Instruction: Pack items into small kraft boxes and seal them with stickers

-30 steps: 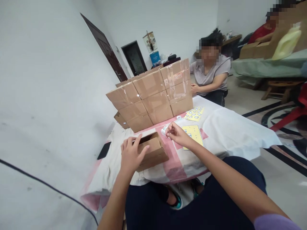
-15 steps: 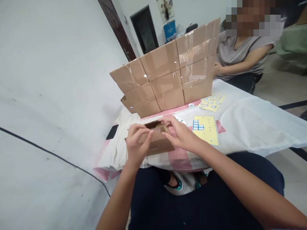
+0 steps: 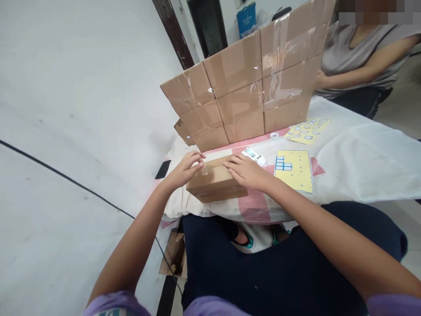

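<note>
A brown cardboard box (image 3: pixel 217 184) lies on the cloth in front of me, its flaps folded down on top. My right hand (image 3: pixel 245 170) rests flat on the right part of that top, fingers stretched out. At the top's left edge is my left hand (image 3: pixel 188 169), its fingers curled and thumb close to the index finger. Whatever may be between those fingertips is too small to make out. A small pale, shiny patch, like clear tape (image 3: pixel 204 170), shows on the box beside them.
Behind stands a wall of taped cardboard boxes (image 3: pixel 239 105), a co-worker's hand (image 3: pixel 320 81) at its right side. On the cloth (image 3: pixel 355 162) are a tape roll (image 3: pixel 274 135), two yellow sheets (image 3: pixel 297 175), a white item (image 3: pixel 254 156) and a black phone-like object (image 3: pixel 163 169).
The box top was open with both hands pinching at it; now it is folded shut. My right hand has flattened onto it, and my left hand has moved to its left edge. The view has shifted.
</note>
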`<state>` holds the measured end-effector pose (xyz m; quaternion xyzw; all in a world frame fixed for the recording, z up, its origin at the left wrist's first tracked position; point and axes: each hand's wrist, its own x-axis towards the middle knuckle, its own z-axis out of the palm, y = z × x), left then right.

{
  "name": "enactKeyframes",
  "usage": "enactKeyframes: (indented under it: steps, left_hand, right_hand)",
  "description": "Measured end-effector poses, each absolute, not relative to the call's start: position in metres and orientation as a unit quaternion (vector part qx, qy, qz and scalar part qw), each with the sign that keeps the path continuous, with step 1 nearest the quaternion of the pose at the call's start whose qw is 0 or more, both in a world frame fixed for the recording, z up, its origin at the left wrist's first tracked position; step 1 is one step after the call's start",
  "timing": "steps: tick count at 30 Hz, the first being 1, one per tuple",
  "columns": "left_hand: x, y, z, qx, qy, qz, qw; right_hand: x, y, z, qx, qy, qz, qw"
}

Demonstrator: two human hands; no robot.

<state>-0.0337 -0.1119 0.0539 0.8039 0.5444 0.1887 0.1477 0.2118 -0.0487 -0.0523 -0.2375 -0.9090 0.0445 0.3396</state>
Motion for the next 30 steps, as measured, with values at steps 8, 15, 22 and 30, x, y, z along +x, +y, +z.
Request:
enactKeyframes:
  steps: [8,15,22,30]
  left_hand:
    - [-0.036,-0.082,0.032,0.798,0.547,0.174,0.184]
    - [-0.031,-0.072,0.005,0.790,0.565,0.166,0.169]
    - [-0.024,-0.075,-0.014,0.774,0.603,0.165,0.101]
    - [-0.019,-0.076,-0.022,0.722,0.665,0.175,0.080]
  right_hand:
    - [0.213,-0.047,-0.056,-0.253,-0.913,0.047,0.318]
    - [0.212,-0.046,-0.059,-0.258,-0.909,0.056,0.322]
    - [0.211,-0.044,-0.062,-0.253,-0.906,0.061,0.332]
    - [0.211,-0.042,-0.066,-0.251,-0.906,0.074,0.332]
